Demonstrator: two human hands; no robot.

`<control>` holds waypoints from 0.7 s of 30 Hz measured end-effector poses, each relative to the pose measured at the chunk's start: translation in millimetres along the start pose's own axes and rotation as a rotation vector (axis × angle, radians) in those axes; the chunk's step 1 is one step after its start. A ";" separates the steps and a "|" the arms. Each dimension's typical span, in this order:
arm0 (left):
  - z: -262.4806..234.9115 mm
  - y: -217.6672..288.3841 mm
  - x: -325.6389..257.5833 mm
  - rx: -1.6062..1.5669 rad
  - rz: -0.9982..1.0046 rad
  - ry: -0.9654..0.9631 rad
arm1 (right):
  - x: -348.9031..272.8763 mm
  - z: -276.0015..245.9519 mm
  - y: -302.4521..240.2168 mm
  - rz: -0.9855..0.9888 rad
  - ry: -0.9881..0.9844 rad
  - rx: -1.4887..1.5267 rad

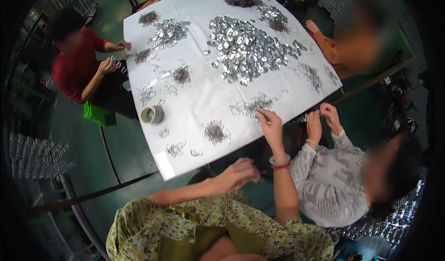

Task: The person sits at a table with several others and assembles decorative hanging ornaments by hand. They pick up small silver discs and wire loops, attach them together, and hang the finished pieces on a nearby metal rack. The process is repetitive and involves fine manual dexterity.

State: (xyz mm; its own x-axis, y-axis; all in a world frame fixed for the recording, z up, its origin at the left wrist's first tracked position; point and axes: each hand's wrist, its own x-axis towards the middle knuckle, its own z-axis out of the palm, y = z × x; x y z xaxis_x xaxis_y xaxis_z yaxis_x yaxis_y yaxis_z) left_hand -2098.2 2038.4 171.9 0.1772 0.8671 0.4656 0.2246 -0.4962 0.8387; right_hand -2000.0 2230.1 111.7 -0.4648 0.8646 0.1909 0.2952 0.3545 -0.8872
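- The right hand (270, 123) reaches out over the near edge of the white table (194, 98), fingers pinched together on a thin wire hook (261, 114) at the rim of a loose tangle of wire hooks (252, 105).
- That tangle is thin, bent, silvery wire, lying close to the table's near edge toward its right corner.
- The left hand (238, 174) rests off the table just below its near edge, fingers loosely curled; whether it holds anything cannot be told.
- A big heap of shiny metal plates (243, 47) fills the middle of the table; smaller wire clumps (215, 132) lie scattered around, and a tape roll (152, 114) sits near the left edge.
- A co-worker's hands (322, 122) work just off the right corner; a person in red (79, 66) sits at the left edge.
- The floor (120, 149) is dark green.
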 end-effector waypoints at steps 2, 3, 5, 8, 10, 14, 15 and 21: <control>-4.0 -13.2 -12.5 -0.008 -0.055 -0.033 | 53.5 42.6 35.7 -0.111 -0.113 -0.181; -5.6 -19.8 -18.9 -0.013 -0.080 -0.054 | 76.2 61.7 51.3 -0.167 -0.111 -0.293; -7.2 -39.0 -30.6 -0.042 -0.099 -0.047 | 120.5 93.4 77.9 -0.274 -0.097 -0.522; -12.6 -42.8 -40.8 -0.079 -0.162 -0.043 | 149.4 117.3 87.8 -0.249 -0.181 -0.766; -14.9 -44.0 -43.2 -0.103 -0.179 -0.051 | 159.5 124.9 107.1 -0.310 -0.130 -0.860; -19.4 -43.1 -41.8 -0.101 -0.175 -0.056 | 164.2 117.5 115.3 -0.167 -0.166 -0.787; -18.9 -42.8 -41.0 -0.107 -0.161 -0.036 | 160.2 111.6 88.0 -0.063 -0.164 -0.645; -14.7 -33.8 -28.8 -0.131 -0.217 -0.022 | 46.5 61.5 16.5 0.423 -0.120 0.753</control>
State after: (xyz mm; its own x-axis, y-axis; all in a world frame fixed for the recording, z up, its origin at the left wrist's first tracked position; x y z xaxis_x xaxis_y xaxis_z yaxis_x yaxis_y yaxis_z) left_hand -2125.0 2030.9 134.3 0.1595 0.9509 0.2651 0.1340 -0.2869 0.9485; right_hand -2068.1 2254.3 80.1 -0.5384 0.8120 -0.2254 -0.1479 -0.3543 -0.9234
